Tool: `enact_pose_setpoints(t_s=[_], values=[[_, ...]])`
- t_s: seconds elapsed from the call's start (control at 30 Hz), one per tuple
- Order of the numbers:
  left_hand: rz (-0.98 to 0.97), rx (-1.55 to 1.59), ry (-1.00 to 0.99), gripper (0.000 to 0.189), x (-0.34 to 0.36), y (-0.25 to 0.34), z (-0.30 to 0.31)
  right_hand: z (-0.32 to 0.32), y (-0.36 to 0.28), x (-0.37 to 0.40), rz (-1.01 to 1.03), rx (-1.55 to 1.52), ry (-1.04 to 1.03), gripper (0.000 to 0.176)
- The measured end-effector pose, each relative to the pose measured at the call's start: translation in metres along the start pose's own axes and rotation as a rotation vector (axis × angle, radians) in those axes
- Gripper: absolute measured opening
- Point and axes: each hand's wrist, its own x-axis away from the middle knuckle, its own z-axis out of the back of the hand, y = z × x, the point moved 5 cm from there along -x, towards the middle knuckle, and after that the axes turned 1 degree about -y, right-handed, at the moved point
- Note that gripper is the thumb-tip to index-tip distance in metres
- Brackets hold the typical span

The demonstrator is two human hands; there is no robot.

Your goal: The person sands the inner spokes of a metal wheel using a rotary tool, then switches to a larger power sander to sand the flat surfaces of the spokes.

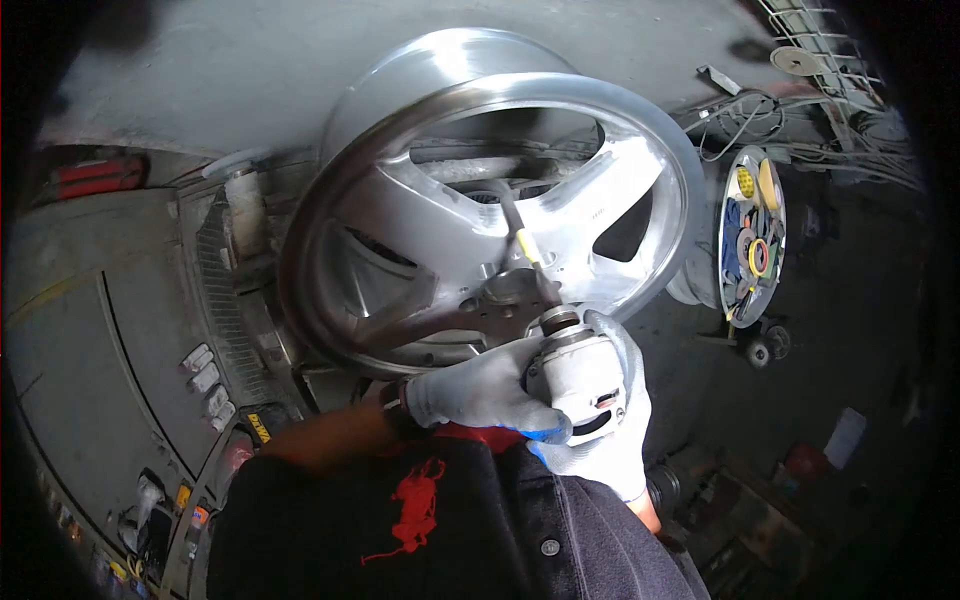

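A large silver wheel rim (460, 215) with broad spokes stands tilted in front of me. My left hand (485, 390), in a grey glove, is wrapped round the left side of a white power tool (582, 380). Around its right side and underneath is my right hand (625, 430), gloved too, with some of its fingers hidden by the tool. From the tool's front a dark shaft with a yellow band (525, 245) reaches up over the rim's hub, its tip blurred near the spokes.
On the right, a round tray (735, 300) holds tapes and small items, with cables (745, 115) above it. A red object (100, 177) lies at the upper left. Several small objects line the left side, near a grey panel (90, 340).
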Motion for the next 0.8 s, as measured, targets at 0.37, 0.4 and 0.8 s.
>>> enact_pose_setpoints(t_s=[0.37,0.4,0.8], values=[[0.072,-0.126,0.033,0.08,-0.017,0.005,0.004,0.011,-0.004,-0.002,0.066,0.189,0.053,0.095],[0.09,-0.138,0.026,0.081,-0.017,0.005,0.004,0.009,-0.005,-0.003,0.053,0.166,0.056,0.095],[-0.009,-0.074,0.078,0.075,0.002,-0.004,0.003,0.003,0.0,-0.003,0.079,0.035,-0.065,0.098]])
